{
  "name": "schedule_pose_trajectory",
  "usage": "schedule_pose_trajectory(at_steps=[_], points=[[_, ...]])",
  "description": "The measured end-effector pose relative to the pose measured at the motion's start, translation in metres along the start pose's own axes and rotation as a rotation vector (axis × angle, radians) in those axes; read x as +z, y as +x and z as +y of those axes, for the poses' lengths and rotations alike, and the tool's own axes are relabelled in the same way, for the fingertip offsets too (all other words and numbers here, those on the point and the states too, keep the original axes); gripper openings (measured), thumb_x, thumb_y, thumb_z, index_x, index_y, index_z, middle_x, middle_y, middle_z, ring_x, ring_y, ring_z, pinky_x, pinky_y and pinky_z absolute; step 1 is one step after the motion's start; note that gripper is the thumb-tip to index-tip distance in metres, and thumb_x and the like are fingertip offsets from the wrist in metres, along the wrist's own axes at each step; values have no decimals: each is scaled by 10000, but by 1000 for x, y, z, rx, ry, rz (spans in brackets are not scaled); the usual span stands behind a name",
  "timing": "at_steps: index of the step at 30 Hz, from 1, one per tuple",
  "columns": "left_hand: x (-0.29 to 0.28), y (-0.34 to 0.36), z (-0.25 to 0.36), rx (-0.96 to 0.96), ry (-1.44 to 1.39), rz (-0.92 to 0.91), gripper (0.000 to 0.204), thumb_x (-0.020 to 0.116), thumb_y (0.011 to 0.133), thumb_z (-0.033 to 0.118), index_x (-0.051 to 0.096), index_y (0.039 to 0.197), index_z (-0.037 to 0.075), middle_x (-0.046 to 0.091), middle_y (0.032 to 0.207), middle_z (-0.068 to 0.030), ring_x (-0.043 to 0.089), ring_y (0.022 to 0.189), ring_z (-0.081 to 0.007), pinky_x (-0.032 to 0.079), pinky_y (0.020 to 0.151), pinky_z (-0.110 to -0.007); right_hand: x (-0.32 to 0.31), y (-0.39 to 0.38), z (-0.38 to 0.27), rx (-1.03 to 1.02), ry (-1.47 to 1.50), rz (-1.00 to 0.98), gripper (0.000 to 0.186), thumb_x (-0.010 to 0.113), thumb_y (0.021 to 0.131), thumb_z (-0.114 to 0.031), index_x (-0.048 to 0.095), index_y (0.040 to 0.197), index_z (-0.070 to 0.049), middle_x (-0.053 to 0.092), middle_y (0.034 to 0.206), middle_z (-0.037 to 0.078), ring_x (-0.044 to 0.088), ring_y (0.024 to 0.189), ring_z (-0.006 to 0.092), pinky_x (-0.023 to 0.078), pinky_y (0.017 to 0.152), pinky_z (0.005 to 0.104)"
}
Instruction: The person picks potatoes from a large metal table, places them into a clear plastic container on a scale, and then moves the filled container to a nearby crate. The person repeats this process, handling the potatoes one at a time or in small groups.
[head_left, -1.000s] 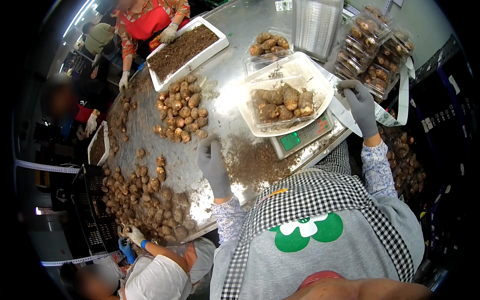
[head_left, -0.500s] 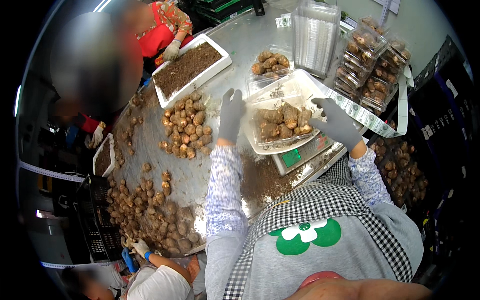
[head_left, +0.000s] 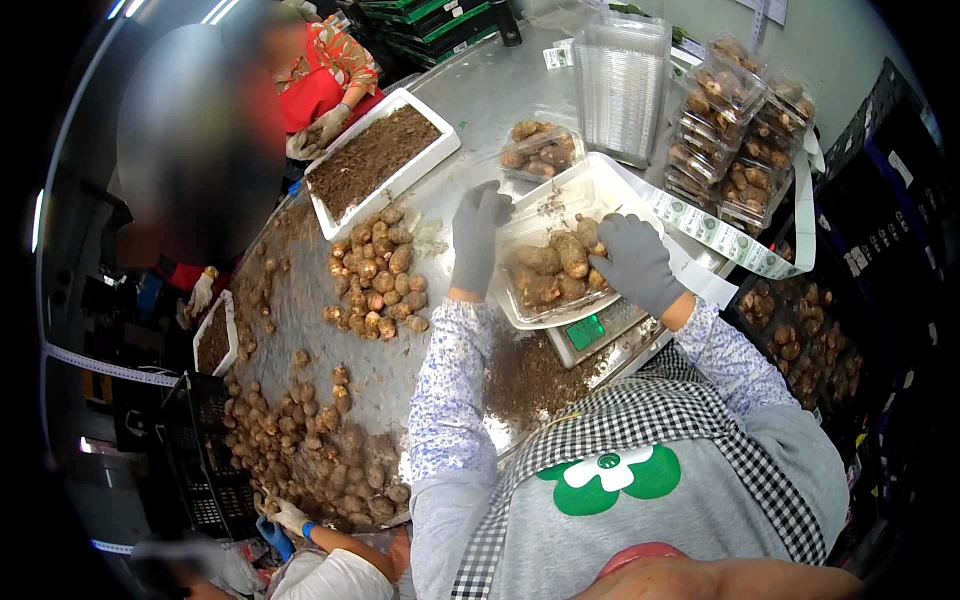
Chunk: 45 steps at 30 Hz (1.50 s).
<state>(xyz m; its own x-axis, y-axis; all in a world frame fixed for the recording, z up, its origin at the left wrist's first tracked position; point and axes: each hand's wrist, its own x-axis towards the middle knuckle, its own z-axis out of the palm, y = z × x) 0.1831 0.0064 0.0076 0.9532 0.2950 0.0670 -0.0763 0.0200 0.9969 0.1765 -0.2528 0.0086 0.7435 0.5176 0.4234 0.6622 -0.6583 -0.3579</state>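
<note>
A clear plastic clamshell box (head_left: 508, 268) lies open, filled with brown taro roots (head_left: 571, 256). It sits in a white tray (head_left: 640, 205) on a scale (head_left: 620, 326) with a lit green display. My right hand (head_left: 640, 265), in a grey glove, reaches in from the box's right side, its bent fingers and thumb on a taro that they mostly cover. At the box's left edge is my grey-gloved left hand (head_left: 478, 240), fingers pointing up and away; I cannot tell whether it touches the plastic. Nothing shows in its grasp.
Loose taro heaps (head_left: 375, 275) lie left. Beyond them is a white box of soil (head_left: 385, 160). A filled clamshell (head_left: 543, 148), stacked empty clamshells (head_left: 620, 85) and piled filled packs (head_left: 740, 140) stand behind. A label strip (head_left: 740, 235) curves right. Co-workers' gloved hands (head_left: 325, 130) work opposite.
My right hand has moved left, from beside the box onto the taro in it. The left hand stays near the box's left edge. A co-worker's hands shifted at the soil box.
</note>
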Motion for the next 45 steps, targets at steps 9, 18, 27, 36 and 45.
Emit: schedule_pose_trajectory(at_steps=[9,18,27,36,45], points=[[-1,-103,70,573,768,-349,417,683,847,164,600,1235,36,635,1224,-135,560,1204,-266,432,1016,-410,-29,13,57,508,766,174,323,578,954,-304,636,1131,-40,679,979,88,627,800,169,514,753,318],[14,-154,2,409,703,131,273,609,937,153,602,1166,5,594,1165,-174,547,1083,-306,423,961,-419,20,-66,35,331,575,-29,328,547,940,-167,565,1227,-9,591,1157,196,632,896,357,542,806,416],[13,-157,5,-309,-167,5,591,545,930,28,300,1467,-8,596,941,-98,619,776,-182,557,685,-311,18,-53,42,533,1190,-210,407,643,850,-257,591,1111,51,673,936,143,655,768,199,548,668,337],[17,-150,5,-258,-239,-104,122,527,881,32,526,1003,42,533,819,-57,474,632,-130,406,560,-272,-21,-70,20,523,1104,96,341,614,841,-197,592,1095,29,648,959,121,608,871,205,498,784,364],[213,-208,9,167,127,-534,184,579,873,4,476,1022,31,527,999,-83,576,786,-151,513,691,-276,-62,-142,35,340,2189,714,628,670,925,-310,358,1450,-165,566,1268,73,603,1120,190,539,952,345]])
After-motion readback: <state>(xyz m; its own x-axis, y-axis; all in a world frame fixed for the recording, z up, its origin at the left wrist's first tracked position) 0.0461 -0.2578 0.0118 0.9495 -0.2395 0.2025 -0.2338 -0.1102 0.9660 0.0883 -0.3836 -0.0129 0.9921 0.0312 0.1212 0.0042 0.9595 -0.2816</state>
